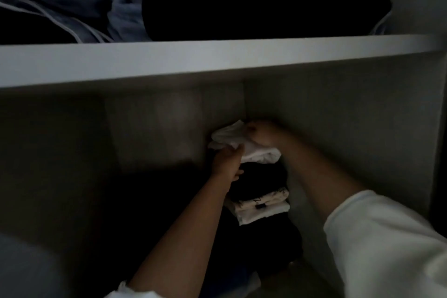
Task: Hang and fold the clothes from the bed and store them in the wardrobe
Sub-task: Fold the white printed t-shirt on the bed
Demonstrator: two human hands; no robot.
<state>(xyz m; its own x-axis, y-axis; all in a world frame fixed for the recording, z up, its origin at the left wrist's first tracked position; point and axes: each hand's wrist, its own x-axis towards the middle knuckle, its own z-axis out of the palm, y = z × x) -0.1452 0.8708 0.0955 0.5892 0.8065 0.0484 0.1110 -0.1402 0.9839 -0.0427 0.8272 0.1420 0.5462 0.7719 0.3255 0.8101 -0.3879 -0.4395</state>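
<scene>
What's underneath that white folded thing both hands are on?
Under the white folded garment lies a black garment, then a white patterned one, then more dark clothing. The pile's bottom is hidden in shadow.

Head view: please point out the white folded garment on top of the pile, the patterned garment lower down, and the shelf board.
white folded garment [254, 152], head view, its top fold.
patterned garment [261, 208], head view, its front edge.
shelf board [217, 60], head view, its front edge.

Head camera looks down, close, into a dim wardrobe compartment [338, 128] under a shelf [217, 60].
</scene>
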